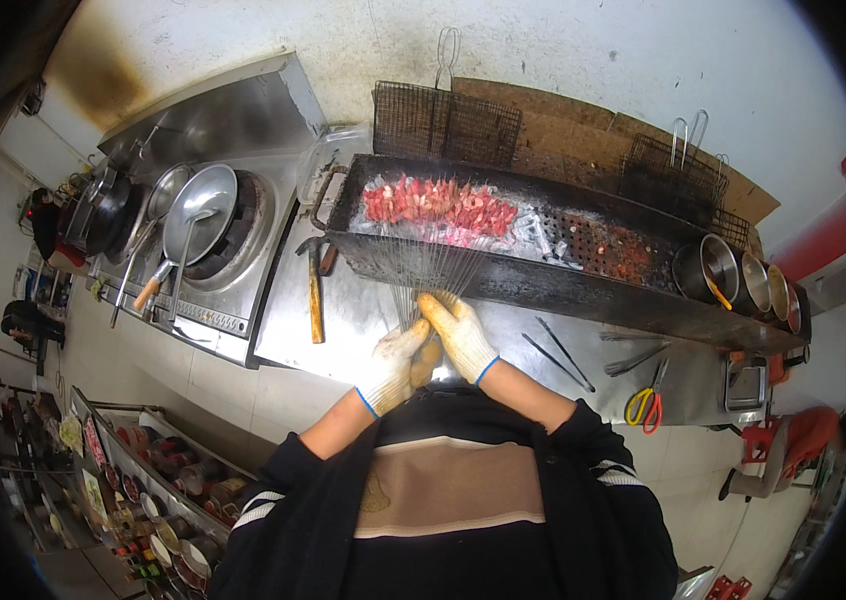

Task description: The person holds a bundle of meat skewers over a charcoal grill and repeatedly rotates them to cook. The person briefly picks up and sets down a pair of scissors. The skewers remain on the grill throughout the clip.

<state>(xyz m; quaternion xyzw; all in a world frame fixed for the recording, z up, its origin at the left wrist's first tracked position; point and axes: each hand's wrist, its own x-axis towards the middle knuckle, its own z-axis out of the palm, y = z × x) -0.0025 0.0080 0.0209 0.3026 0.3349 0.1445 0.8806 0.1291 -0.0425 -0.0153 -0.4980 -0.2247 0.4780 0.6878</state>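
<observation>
A fan of thin metal skewers (427,266) runs from the charcoal grill (528,289) back to my body. Both my hands wear white knitted gloves with blue cuffs and yellowed fingers. My left hand (393,360) and my right hand (459,328) meet around the skewers' handle ends, closed on the bundle. Raw-looking red and pale meat pieces (438,208) are threaded on the far ends, packed side by side over ashy, partly glowing charcoal (535,238). The lowest skewer ends are hidden by the gloves.
A hammer (315,292) lies left of the grill, tongs (562,354) and scissors (648,397) to the right. Metal pots (719,266) sit at the grill's right end. Left stands a wok stove with a steel pan (202,206). A person (798,450) is at far right.
</observation>
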